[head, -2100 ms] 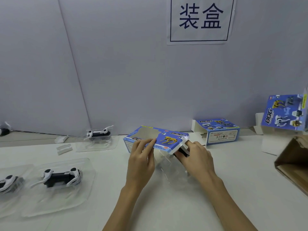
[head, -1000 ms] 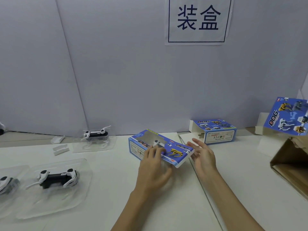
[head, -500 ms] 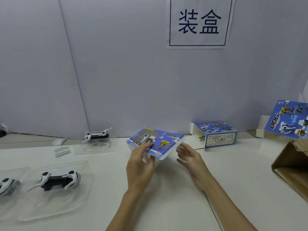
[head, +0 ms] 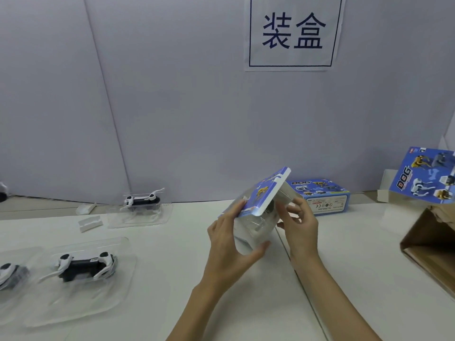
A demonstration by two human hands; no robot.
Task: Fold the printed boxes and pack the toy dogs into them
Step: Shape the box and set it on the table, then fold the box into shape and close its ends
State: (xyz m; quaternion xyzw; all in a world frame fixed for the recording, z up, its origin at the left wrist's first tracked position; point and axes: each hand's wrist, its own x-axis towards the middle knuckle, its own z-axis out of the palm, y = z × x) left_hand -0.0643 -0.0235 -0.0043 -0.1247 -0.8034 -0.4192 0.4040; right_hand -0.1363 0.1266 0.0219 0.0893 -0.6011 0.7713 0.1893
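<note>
printed box [head: 264, 193], blue with a yellow dog on its face, was held tilted in the air above the white table [head: 172, 242], roughly at the middle of the head view. the left hand [head: 231, 244] gripped it from the near side, fingers curled over the blue face and thumb hooked under a clear plastic piece at its lower end. the right hand [head: 299, 225] sat on the box's right, fingers partly bent, fingertips touching the open end; whether it truly pinched anything could not be told. something dark showed inside the box, too blurred to name.

just right of and behind the held box lay a second printed box [head: 322, 196] on the table against the grey wall [head: 172, 107]. far right of it a flat printed carton [head: 423, 179] leaned above a brown cardboard box [head: 428, 244]. well left of the held box, a toy dog [head: 83, 264] lay in a clear tray [head: 81, 291], another toy dog [head: 144, 201] in its tray farther back, and a third dog [head: 9, 273] was cut by the left edge. above the held box, a paper sign [head: 293, 33] hung on the wall.
</note>
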